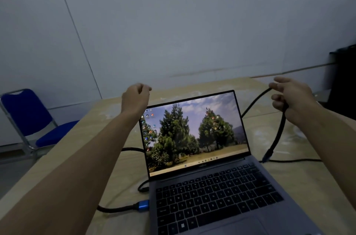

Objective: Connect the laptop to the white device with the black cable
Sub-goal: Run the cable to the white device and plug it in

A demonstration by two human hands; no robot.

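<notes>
We have one end of the black cable (277, 134) already plugged into the laptop (212, 186) on the tabletop (289, 186), at its left side. Our right hand (289, 98) grasps the cable near its free plug (266, 156); our left hand (136, 98) is loosely clenched, holding nothing. The white device is not visible, so next we probably must find it.

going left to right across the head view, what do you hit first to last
blue chair → left hand → laptop → right hand, closed on the black cable → dark object at the right edge
</notes>
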